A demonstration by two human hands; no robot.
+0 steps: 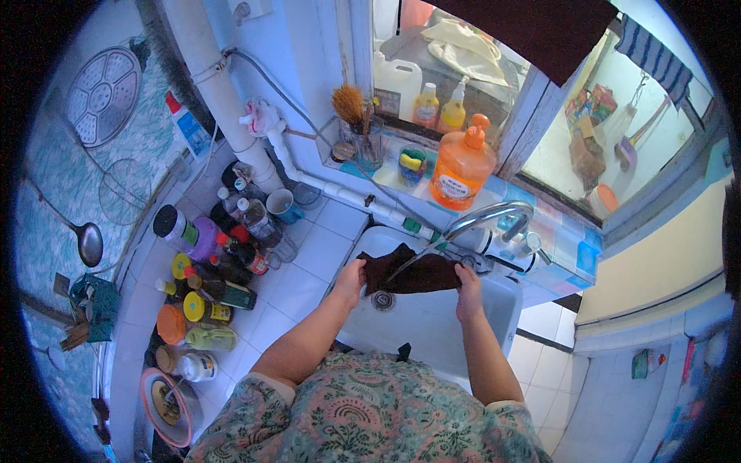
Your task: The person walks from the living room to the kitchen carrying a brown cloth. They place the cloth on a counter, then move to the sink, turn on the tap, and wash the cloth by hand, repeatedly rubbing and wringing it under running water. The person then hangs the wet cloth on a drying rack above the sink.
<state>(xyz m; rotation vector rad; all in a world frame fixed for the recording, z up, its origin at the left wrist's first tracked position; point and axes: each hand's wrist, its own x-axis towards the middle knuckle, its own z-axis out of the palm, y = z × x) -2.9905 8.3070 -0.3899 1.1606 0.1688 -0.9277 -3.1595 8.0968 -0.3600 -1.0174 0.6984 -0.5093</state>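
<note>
A dark brown cloth is stretched between my two hands over the white sink basin. My left hand grips its left end, and my right hand grips its right end. From the curved chrome faucet, a stream of water falls onto the cloth. Just below the cloth's lower edge shows the round metal drain.
Bottles and jars, among them a yellow-lidded jar, crowd the tiled counter at left. An orange pump bottle, a sponge in a holder and a glass with a brush line the window ledge behind the sink.
</note>
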